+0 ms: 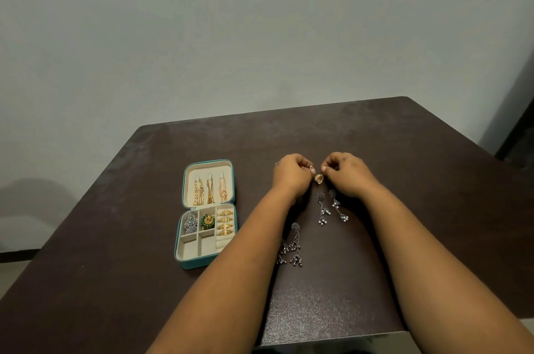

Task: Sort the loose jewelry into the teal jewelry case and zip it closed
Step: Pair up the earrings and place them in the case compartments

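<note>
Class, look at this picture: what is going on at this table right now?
A person is sorting jewelry. Both hands, left hand and right hand, pinch a small gold bell-shaped earring above the dark table. The teal jewelry case lies open to the left, already holding gold chains, gold rings and a few earrings. Two pairs of silver dangling earrings lie loose on the table.
</note>
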